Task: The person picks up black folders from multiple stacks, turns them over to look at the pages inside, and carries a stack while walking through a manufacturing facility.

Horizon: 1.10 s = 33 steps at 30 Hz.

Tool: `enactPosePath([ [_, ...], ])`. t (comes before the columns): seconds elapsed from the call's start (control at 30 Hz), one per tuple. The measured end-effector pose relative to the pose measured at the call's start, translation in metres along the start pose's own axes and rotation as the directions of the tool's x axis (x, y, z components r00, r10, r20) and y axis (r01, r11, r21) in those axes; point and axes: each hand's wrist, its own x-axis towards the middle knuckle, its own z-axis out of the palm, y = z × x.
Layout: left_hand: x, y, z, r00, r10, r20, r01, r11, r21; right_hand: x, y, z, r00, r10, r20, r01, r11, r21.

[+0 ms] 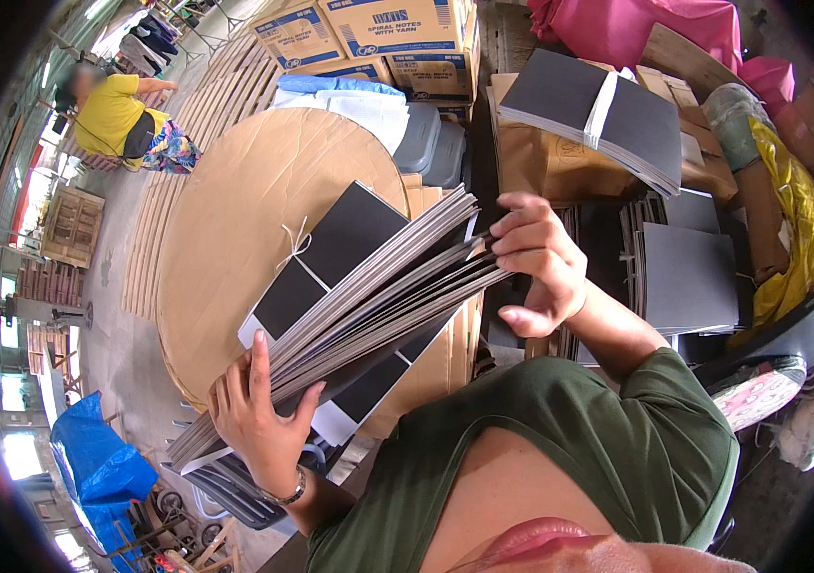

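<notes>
The stack of black sheets [369, 301] is pinched at its upper end by the right hand [541, 263], fingers closed on the fanned edges, while the left hand [259, 415] grips its lower end. It hangs over a tied black bundle [331, 277] near the right edge of the round cardboard tabletop [235, 210].

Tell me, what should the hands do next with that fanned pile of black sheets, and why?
Probably square it up: the stack of sheets splays at the right hand, while the left hand clasps the other end, above the tied bundle.
</notes>
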Motion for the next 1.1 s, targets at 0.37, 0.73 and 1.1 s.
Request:
enactPosePath([
  [0.37,0.001,0.001,0.002,1.000,-0.001,-0.013,0.001,1.000,-0.001,-0.021,-0.011,0.016,0.799,0.601,-0.041,-0.522,0.724,0.451],
  [0.73,0.001,0.000,0.002,1.000,0.010,-0.021,-0.010,1.000,0.014,-0.026,-0.010,0.024,0.815,0.575,-0.073,-0.426,0.680,0.597],
  [1.1,0.000,0.001,0.003,1.000,-0.005,-0.019,0.005,1.000,0.011,-0.022,-0.009,0.018,0.864,0.503,-0.014,-0.416,0.730,0.542],
])
